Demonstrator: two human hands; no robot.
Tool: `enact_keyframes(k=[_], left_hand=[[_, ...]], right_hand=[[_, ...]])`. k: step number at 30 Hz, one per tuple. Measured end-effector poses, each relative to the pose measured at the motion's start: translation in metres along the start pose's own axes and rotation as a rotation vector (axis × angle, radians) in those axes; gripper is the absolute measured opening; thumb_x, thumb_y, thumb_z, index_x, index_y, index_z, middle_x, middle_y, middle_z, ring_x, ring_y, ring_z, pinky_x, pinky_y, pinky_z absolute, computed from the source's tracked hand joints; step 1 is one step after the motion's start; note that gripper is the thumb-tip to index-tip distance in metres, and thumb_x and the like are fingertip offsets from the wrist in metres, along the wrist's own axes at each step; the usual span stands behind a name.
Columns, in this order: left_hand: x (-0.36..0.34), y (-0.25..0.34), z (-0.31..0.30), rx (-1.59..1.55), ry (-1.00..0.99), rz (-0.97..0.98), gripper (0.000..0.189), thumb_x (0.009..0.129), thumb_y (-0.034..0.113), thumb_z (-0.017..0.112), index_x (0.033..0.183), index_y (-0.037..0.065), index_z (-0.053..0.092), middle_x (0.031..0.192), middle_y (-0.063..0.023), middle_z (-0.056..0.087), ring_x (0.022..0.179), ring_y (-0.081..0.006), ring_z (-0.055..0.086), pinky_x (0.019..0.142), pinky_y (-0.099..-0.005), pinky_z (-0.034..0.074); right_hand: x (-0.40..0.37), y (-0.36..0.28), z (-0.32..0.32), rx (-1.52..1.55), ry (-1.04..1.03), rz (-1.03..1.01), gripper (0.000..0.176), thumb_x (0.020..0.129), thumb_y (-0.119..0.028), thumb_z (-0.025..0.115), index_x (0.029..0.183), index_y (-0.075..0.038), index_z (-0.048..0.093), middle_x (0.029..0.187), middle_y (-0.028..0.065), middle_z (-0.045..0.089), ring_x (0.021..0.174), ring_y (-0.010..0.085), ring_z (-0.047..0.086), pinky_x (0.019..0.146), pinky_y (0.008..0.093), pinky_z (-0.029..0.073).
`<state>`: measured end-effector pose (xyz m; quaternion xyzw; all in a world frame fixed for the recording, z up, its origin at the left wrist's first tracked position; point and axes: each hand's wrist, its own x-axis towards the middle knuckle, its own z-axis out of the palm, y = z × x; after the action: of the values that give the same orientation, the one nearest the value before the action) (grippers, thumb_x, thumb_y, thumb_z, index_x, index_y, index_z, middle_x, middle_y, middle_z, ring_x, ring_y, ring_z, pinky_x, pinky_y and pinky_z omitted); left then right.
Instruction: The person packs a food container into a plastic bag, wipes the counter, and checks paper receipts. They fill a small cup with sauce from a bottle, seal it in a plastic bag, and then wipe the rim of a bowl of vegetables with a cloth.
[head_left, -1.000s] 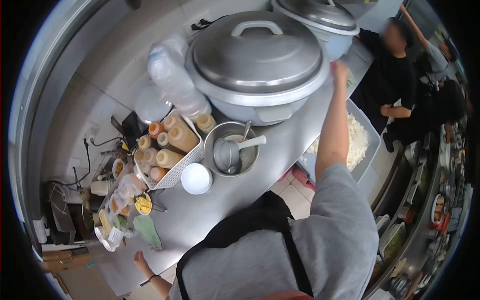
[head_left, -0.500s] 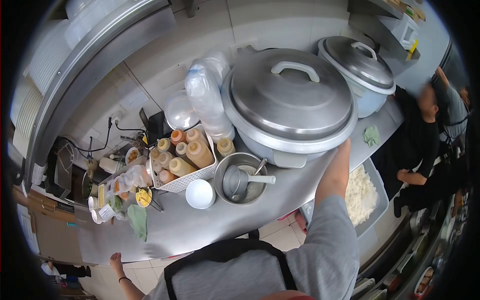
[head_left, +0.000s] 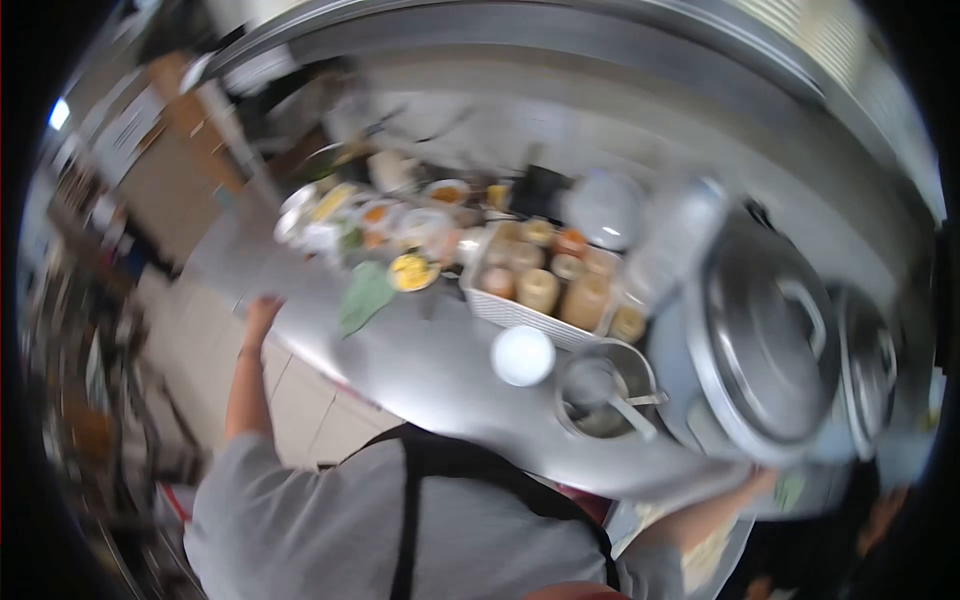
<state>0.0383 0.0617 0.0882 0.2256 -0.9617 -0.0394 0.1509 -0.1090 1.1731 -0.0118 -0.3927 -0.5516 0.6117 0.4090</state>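
My left hand (head_left: 262, 318) hangs at the left front edge of the steel counter (head_left: 420, 365), and motion smears its fingers. A green cloth (head_left: 367, 298) lies on the counter to its right. My right hand (head_left: 762, 484) is at the base of the big grey pot (head_left: 765, 330) with a metal lid; its fingers are hidden. Left of that pot stand a metal bowl (head_left: 640, 372) with a ladle and spoon in it, a white bowl (head_left: 523, 356), and a white basket (head_left: 530, 318) of sauce bottles.
A second lidded pot (head_left: 866, 365) stands at the far right. A tub of rice (head_left: 712, 560) is below the counter edge by my right arm. Food containers (head_left: 330, 207) line the back left. A metal shelf (head_left: 560, 32) runs overhead. A co-worker's dark sleeve shows at the lower right.
The view has swung left, so the counter's items appear further right, and the picture is blurred. My left arm shows more fully. My right hand remains by the big pot.
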Motion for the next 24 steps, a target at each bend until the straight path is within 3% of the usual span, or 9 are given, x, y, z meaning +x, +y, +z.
enact_keyframes(k=[1, 3, 4, 9, 15, 17, 18, 19, 24], left_hand=[[0.006, 0.040, -0.030, -0.204, -0.027, -0.311, 0.035, 0.072, 0.030, 0.063, 0.094, 0.003, 0.064, 0.084, -0.0167, 0.064, 0.077, -0.0271, 0.062, 0.070, -0.0332, 0.048], [0.026, 0.034, -0.032, -0.381, 0.140, -0.277, 0.038, 0.072, 0.033, 0.064, 0.094, 0.003, 0.064, 0.084, -0.0156, 0.065, 0.079, -0.0239, 0.063, 0.071, -0.0322, 0.047], [0.035, 0.049, -0.050, -0.375, 0.154, -0.332, 0.037, 0.072, 0.033, 0.064, 0.094, 0.003, 0.065, 0.085, -0.0149, 0.065, 0.080, -0.0228, 0.063, 0.071, -0.0317, 0.047], [0.107, 0.064, -0.111, -0.744, 0.303, -0.407, 0.030, 0.075, 0.027, 0.065, 0.093, 0.004, 0.066, 0.085, -0.0096, 0.066, 0.081, -0.0153, 0.061, 0.074, -0.0275, 0.046], [0.234, 0.030, -0.150, -1.099, 0.551, -0.209, 0.047, 0.072, 0.023, 0.068, 0.110, -0.002, 0.055, 0.102, -0.0134, 0.061, 0.094, -0.0184, 0.057, 0.083, -0.0276, 0.043], [0.288, 0.011, -0.158, -1.091, 0.643, -0.136, 0.049, 0.071, 0.022, 0.069, 0.111, -0.003, 0.054, 0.105, -0.0145, 0.060, 0.098, -0.0202, 0.057, 0.085, -0.0288, 0.043], [0.315, 0.002, -0.161, -1.067, 0.698, -0.091, 0.048, 0.071, 0.022, 0.069, 0.110, -0.003, 0.055, 0.104, -0.0151, 0.060, 0.098, -0.0213, 0.057, 0.085, -0.0294, 0.043], [0.337, -0.005, -0.168, -1.032, 0.703, -0.069, 0.048, 0.072, 0.021, 0.068, 0.111, -0.004, 0.054, 0.108, -0.0152, 0.058, 0.100, -0.0212, 0.056, 0.086, -0.0288, 0.042], [0.425, -0.020, -0.191, -1.097, 0.715, -0.023, 0.047, 0.071, 0.014, 0.068, 0.111, -0.006, 0.052, 0.107, -0.0150, 0.058, 0.097, -0.0224, 0.057, 0.084, -0.0286, 0.042]], right_hand=[[-0.010, -0.002, -0.021, -0.039, 0.045, -0.008, 0.042, 0.079, -0.031, 0.054, 0.110, -0.003, 0.054, 0.102, 0.0126, 0.058, 0.090, 0.0278, 0.057, 0.075, 0.0393, 0.048], [-0.007, 0.000, -0.050, -0.083, 0.123, -0.085, 0.048, 0.078, -0.037, 0.054, 0.112, -0.004, 0.054, 0.101, 0.0103, 0.060, 0.089, 0.0257, 0.057, 0.079, 0.0368, 0.045], [-0.014, -0.009, -0.054, -0.129, 0.199, -0.062, 0.037, 0.083, -0.029, 0.053, 0.106, -0.001, 0.057, 0.101, 0.0105, 0.060, 0.091, 0.0203, 0.057, 0.075, 0.0297, 0.047], [-0.141, -0.125, -0.004, 0.145, 0.280, -0.388, 0.030, 0.081, -0.019, 0.058, 0.102, 0.002, 0.057, 0.087, 0.0114, 0.059, 0.076, 0.0191, 0.056, 0.063, 0.0282, 0.045], [-0.327, -0.233, 0.070, 0.530, 0.095, -0.608, 0.024, 0.078, -0.008, 0.063, 0.098, 0.005, 0.056, 0.071, 0.0123, 0.058, 0.059, 0.0176, 0.054, 0.048, 0.0264, 0.043], [-0.350, -0.227, 0.089, 0.455, -0.054, -0.534, 0.021, 0.080, -0.010, 0.060, 0.100, -0.002, 0.057, 0.090, 0.0135, 0.061, 0.078, 0.0231, 0.061, 0.063, 0.0332, 0.051], [-0.355, -0.204, 0.104, 0.333, -0.192, -0.625, 0.033, 0.087, -0.024, 0.052, 0.107, 0.002, 0.056, 0.100, 0.0126, 0.059, 0.089, 0.0190, 0.057, 0.077, 0.0271, 0.047], [-0.397, -0.210, 0.117, 0.290, -0.258, -0.588, 0.031, 0.089, -0.020, 0.049, 0.109, 0.003, 0.054, 0.099, 0.0144, 0.059, 0.090, 0.0196, 0.057, 0.081, 0.0268, 0.047], [-0.554, -0.165, 0.192, 0.077, -0.530, -0.535, 0.028, 0.088, -0.022, 0.052, 0.107, -0.002, 0.057, 0.089, 0.0069, 0.058, 0.083, 0.0135, 0.054, 0.077, 0.0253, 0.045]])
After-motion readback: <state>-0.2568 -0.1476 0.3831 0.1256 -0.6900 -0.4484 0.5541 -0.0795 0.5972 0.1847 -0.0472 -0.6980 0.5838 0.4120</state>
